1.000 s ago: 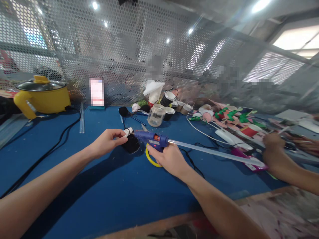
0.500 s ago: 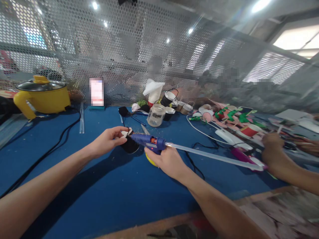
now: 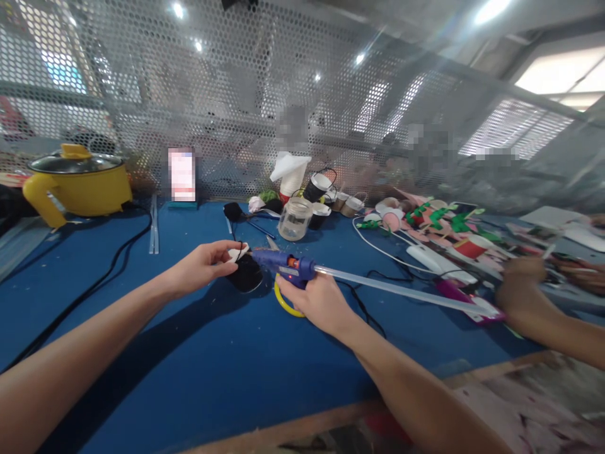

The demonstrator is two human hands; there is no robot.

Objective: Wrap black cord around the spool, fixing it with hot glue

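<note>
My left hand [image 3: 212,263] pinches the white rim of a small black cup [image 3: 246,272] that has a thin black cord. My right hand [image 3: 321,299] is wrapped round the handle of a blue glue gun [image 3: 283,263], its nozzle pointing left, close to the cup's upper right side. A long clear glue stick [image 3: 401,289] juts out of the back of the gun to the right. Under the gun lie scissors with a yellow handle [image 3: 287,305], partly covered by my right hand. A clear jar [image 3: 295,221] stands just behind the gun.
At the back left sits a yellow pot [image 3: 82,189], with a lit phone [image 3: 182,176] to its right. Small black and white cups [image 3: 317,186] stand behind the jar. Paper flowers and green pieces [image 3: 437,217] are heaped at right, near another person's hand [image 3: 522,280].
The glue gun's nozzle has moved slightly right and up from the cup, and more of the yellow scissors handle shows. The other person's hand has shifted a little.
</note>
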